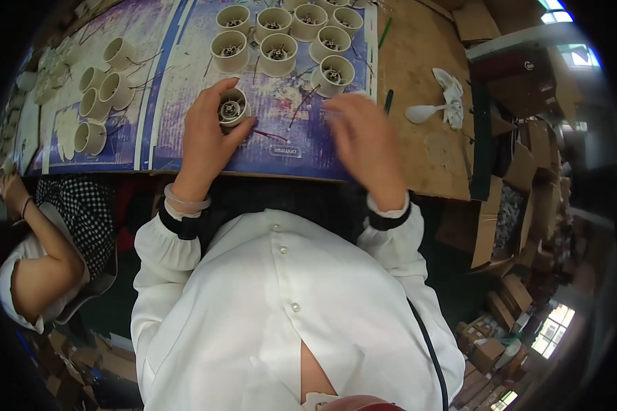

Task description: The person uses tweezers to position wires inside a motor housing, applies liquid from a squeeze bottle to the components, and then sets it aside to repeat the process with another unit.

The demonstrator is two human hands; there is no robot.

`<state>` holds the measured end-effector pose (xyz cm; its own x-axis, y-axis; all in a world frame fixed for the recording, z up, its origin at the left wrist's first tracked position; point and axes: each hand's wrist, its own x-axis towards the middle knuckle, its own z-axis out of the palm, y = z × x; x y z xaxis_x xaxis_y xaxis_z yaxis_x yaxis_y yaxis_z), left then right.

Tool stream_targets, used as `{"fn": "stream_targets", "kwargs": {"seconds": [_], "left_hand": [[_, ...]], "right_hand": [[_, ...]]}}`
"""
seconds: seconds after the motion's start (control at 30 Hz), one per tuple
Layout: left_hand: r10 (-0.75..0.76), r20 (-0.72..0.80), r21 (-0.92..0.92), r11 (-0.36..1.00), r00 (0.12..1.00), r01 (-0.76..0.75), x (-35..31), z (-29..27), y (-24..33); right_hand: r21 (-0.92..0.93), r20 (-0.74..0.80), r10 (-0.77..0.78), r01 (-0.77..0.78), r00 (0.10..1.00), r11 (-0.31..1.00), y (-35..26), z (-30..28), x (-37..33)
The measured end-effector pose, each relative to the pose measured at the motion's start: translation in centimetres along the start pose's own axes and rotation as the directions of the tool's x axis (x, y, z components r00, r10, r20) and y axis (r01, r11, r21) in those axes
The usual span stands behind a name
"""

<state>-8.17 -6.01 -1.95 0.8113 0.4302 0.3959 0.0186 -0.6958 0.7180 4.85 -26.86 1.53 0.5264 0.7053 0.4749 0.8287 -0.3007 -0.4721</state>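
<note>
My left hand (207,133) is wrapped round a white cylindrical housing (243,123) with a dark motor-like part inside, standing on the purple-blue printed board. Thin dark red wires (271,135) trail from it to the right. My right hand (365,140) hovers to the right, just below another white housing (332,82); its fingers are smeared by motion, and I cannot make out anything in them. Beyond my hands, several similar white housings (277,60) stand close together, open side up, with dark parts inside.
More white housings (106,92) with wires lie at the left, some on their sides. A white spoon (425,111) and a crumpled white cloth (451,96) rest on the brown board at the right. A co-worker's arm (44,229) reaches in from the left. Cardboard boxes (504,219) stand at the right.
</note>
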Motion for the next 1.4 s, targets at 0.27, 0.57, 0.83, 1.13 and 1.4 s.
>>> {"fn": "stream_targets", "kwargs": {"seconds": [0.27,0.57,0.83,1.13,1.4], "left_hand": [[0.017,-0.029,0.01,1.0,0.999,-0.017,0.0,0.5,-0.2],[0.003,-0.058,0.033,0.999,0.998,-0.001,-0.2,0.6,-1.2],[0.015,-0.107,0.04,0.999,0.994,-0.011,-0.6,0.5,-1.4],[0.049,-0.119,-0.026,0.998,0.992,-0.052,-0.3,1.0,-2.2],[0.032,-0.129,-0.019,0.999,0.991,-0.035,-0.3,1.2,-2.3]], "right_hand": [[-0.491,0.077,0.405,-0.319,0.911,0.811,4.5,-3.6,-1.9],[-0.504,0.061,0.441,-0.353,0.896,0.788,5.4,-3.9,-2.5],[-0.233,0.08,0.405,-0.378,0.911,0.896,1.2,-6.7,-1.0],[0.78,0.015,0.188,-0.129,0.982,0.612,-3.5,1.9,4.5],[0.349,0.297,0.265,-0.363,0.917,0.864,-3.2,3.9,4.7]]}}
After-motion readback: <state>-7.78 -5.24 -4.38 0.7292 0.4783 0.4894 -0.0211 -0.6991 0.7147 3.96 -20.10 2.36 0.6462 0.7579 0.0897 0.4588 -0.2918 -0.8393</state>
